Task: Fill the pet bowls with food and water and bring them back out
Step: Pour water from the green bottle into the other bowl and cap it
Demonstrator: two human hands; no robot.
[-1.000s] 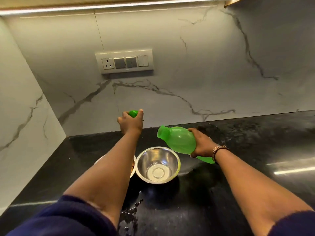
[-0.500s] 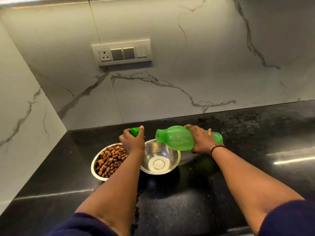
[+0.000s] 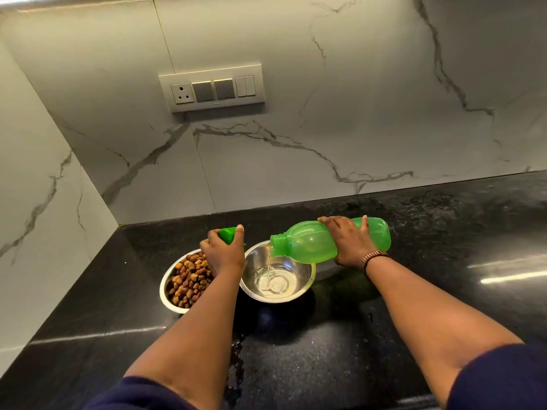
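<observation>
Water going into the second bowl, food bowl already filled.

On the black counter (image 3: 414, 335) the green bottle (image 3: 313, 241) lies nearly level, mouth at the water bowl's (image 3: 299, 287) twelve o'clock, a thin stream falling in; the kibble bowl (image 3: 165, 287) sits touching it at nine o'clock. The right hand (image 3: 349, 247) wraps over the bottle's middle, fingers curled round it. The left hand (image 3: 223, 253) hovers between the bowls, pinching the green cap (image 3: 227, 234). Next, probably: tip the bottle upright once the level suffices, recap, then carry both bowls out.
</observation>
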